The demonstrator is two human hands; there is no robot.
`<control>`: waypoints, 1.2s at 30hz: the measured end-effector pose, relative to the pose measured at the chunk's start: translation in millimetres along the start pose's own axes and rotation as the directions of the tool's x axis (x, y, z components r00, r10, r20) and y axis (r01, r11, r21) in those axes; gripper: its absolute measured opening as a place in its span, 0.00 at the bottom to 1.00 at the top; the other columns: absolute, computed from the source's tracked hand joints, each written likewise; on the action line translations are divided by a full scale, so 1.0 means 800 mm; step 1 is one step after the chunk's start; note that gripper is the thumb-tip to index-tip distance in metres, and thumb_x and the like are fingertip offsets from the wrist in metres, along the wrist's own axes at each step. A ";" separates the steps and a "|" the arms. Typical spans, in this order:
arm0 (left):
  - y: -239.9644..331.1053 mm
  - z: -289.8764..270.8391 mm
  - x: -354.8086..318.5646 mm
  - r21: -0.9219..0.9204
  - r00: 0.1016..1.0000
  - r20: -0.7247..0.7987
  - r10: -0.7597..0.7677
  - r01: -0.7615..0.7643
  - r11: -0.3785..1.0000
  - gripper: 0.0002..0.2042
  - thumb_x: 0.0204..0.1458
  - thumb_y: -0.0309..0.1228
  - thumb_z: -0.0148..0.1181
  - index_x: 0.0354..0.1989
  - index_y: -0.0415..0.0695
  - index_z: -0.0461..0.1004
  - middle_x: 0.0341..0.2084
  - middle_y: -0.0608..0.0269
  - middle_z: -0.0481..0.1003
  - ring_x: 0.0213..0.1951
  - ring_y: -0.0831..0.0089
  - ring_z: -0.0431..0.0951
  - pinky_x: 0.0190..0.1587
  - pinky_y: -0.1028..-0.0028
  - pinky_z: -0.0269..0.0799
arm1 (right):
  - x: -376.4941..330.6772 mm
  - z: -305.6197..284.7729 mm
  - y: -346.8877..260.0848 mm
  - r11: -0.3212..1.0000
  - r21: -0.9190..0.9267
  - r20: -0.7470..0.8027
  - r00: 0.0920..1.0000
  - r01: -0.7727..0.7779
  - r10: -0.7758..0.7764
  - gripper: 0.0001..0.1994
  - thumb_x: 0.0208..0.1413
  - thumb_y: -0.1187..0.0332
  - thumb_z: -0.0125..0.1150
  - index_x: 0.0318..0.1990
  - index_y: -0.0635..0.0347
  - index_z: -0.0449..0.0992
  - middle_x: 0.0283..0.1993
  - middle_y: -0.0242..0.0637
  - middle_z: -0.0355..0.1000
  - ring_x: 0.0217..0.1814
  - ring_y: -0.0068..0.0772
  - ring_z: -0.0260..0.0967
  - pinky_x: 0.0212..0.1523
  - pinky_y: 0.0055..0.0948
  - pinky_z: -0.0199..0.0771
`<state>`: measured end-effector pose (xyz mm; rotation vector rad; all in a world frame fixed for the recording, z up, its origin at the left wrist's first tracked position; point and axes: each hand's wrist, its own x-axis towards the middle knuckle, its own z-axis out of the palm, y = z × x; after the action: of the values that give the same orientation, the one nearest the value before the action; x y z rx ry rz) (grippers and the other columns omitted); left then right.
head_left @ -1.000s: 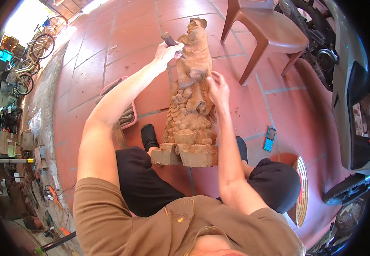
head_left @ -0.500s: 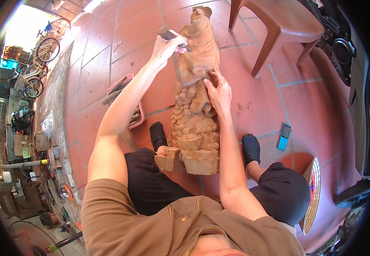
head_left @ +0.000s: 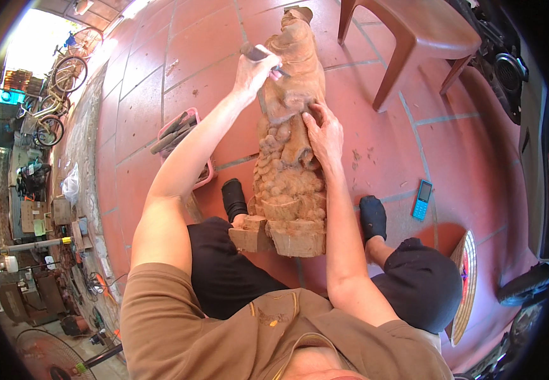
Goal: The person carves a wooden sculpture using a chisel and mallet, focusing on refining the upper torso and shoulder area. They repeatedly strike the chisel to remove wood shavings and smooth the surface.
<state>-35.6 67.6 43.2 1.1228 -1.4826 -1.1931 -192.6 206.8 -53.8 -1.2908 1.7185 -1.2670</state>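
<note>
While right hand (head_left: 322, 134) rests flat on wooden carving (head_left: 290, 145), left hand (head_left: 253, 68) grip clamps chisel (head_left: 260, 54).

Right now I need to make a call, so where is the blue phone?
In the head view the blue phone lies flat on the red tiled floor on the person's right, just beyond the right foot's dark sock and right of the wooden carving.

Wood carving (head_left: 290, 145) lies lengthwise on the red tile floor (head_left: 129, 126), base between the person's knees; left hand (head_left: 255, 66) grips a chisel (head_left: 262, 54) against the carving's upper part, right hand (head_left: 324, 133) presses flat on its middle. Left of the carving sits a pink tool tray (head_left: 183, 136); right of it a blue phone (head_left: 422, 199), and at its far end to the right a brown stool (head_left: 414, 38).
</note>
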 end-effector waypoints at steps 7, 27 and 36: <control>0.024 0.000 0.005 0.098 0.985 0.131 -0.110 0.098 0.990 0.06 0.53 0.27 0.61 0.30 0.37 0.75 0.26 0.55 0.79 0.24 0.70 0.80 0.28 0.73 0.78 | 0.002 -0.007 0.005 0.994 -0.073 -0.046 0.996 0.077 -0.080 0.19 0.59 0.62 0.64 0.54 0.64 0.78 0.64 0.45 0.73 0.61 0.43 0.75 0.61 0.35 0.72; 0.000 -0.008 -0.001 0.006 0.991 0.117 -0.060 0.060 0.998 0.04 0.52 0.26 0.60 0.29 0.39 0.74 0.26 0.56 0.79 0.25 0.71 0.80 0.29 0.73 0.77 | 0.004 -0.005 0.006 0.997 -0.052 -0.034 0.998 0.059 -0.061 0.22 0.60 0.56 0.63 0.55 0.62 0.77 0.60 0.47 0.75 0.58 0.46 0.75 0.59 0.39 0.72; -0.007 -0.006 0.006 0.020 1.000 -0.002 -0.030 0.030 0.999 0.05 0.52 0.26 0.60 0.30 0.37 0.74 0.26 0.56 0.79 0.24 0.71 0.80 0.29 0.73 0.77 | -0.007 -0.011 -0.021 0.992 -0.005 -0.008 0.992 0.123 -0.123 0.31 0.59 0.48 0.65 0.66 0.51 0.69 0.67 0.48 0.68 0.69 0.52 0.65 0.65 0.44 0.66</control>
<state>-31.6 61.6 38.8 1.1624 -1.4839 -1.2001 -192.9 214.2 -35.5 -1.4145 1.6698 -1.3398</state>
